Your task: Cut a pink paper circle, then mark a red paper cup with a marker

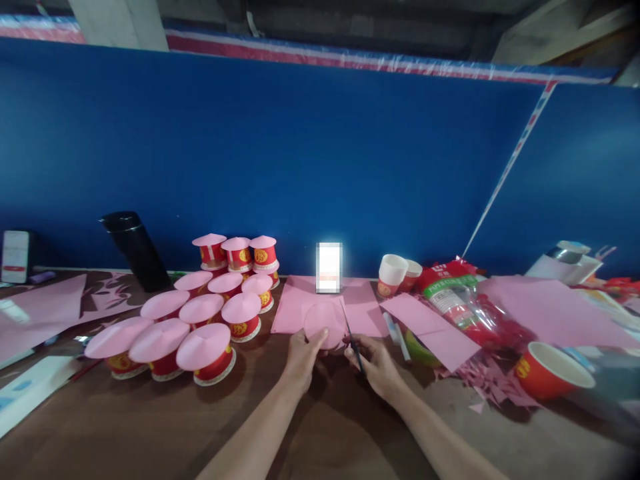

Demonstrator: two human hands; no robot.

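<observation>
Gripping a pink paper disc (pixel 320 323) over the worktop (pixel 250 417) in the fingers of the left hand (pixel 300 360), with thumb on top. Holding dark scissors (pixel 357 353) in the right hand's (pixel 379 369) fingers, with blades beside the disc's right edge. Noted at left: red cups (pixel 214 365) under pink conical tops (pixel 203 343).

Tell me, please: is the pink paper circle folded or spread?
Spread. The pink paper circle shows a broad round face with no visible fold; the left hand holds its lower edge.
</observation>
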